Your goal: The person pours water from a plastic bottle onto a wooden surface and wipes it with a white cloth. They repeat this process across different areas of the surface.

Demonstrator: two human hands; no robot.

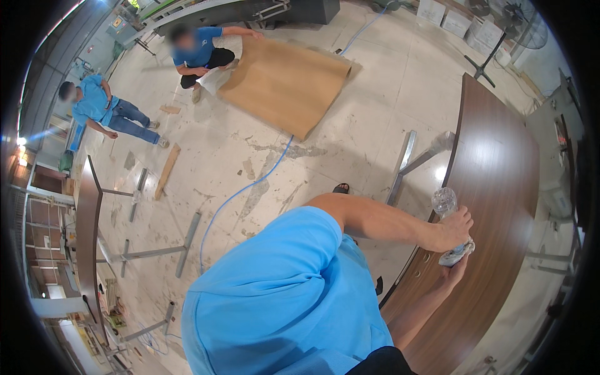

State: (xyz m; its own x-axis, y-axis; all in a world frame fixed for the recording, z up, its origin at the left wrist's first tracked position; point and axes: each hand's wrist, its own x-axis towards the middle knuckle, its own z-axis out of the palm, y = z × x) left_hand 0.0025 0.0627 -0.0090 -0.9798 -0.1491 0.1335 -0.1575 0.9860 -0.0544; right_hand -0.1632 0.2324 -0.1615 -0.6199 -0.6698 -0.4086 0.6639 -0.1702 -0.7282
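From my head camera, my left hand (pixel 455 229) is wrapped around a clear plastic bottle (pixel 443 201), its rounded end sticking out past my fingers. Just beside it, my right hand (pixel 455 267) grasps a crumpled, pale cloth (pixel 455 254); I can't tell whether bottle and cloth touch. I have both above the brown wooden table (pixel 494 169) on my right. Across the floor (pixel 375 119), a person in blue (pixel 199 53) crouches with one hand on a large brown sheet (pixel 284 81), near a blue hose (pixel 250 185); another person (pixel 103 103) stands farther left.
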